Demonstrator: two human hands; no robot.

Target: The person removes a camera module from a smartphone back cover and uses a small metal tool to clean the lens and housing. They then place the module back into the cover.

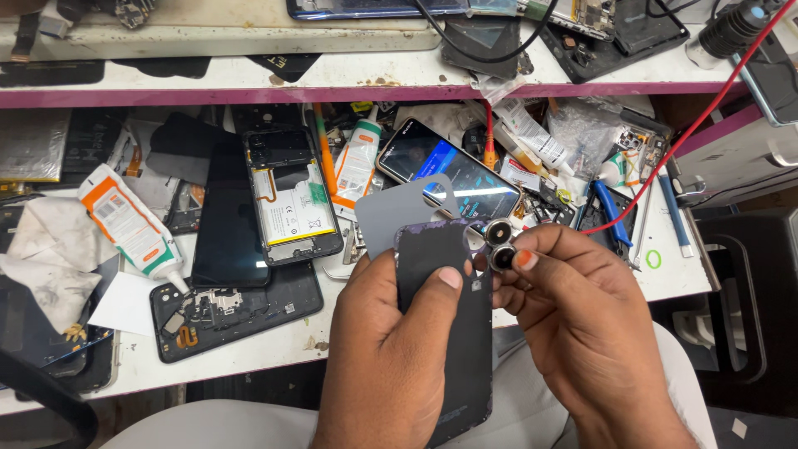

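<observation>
- Fingers of the left hand (386, 349) are clamped on the dark phone back cover (445, 324), thumb pressed flat across its face and the rest wrapped behind its left edge; the cover stands upright over the lap, its lower corner down between the knees
- Left of the back cover, on the white workbench (249, 349), an open phone frame (233, 312) lies close to the bench's front edge, with a black screen panel (229, 220) and a phone with its battery showing (291, 199) just behind it; a white and orange glue tube (129, 229) sits further left beside crumpled tissue (46, 258)
- Behind the back cover's top edge, a grey cover with round camera holes (399, 212) pokes up, touching or nearly touching it, and a lit phone (449, 170) lies on the bench beyond
- At the back cover's upper right corner, the right hand (582, 324) pinches a twin round camera lens ring (499, 243) between thumb and forefinger, just beside the cover's camera cut-out
- Right of the back cover, a red wire (690, 125) runs up over the bench; blue-handled tools (615, 216) lie near the bench's right edge
- Open room is only over the lap, below the bench front
</observation>
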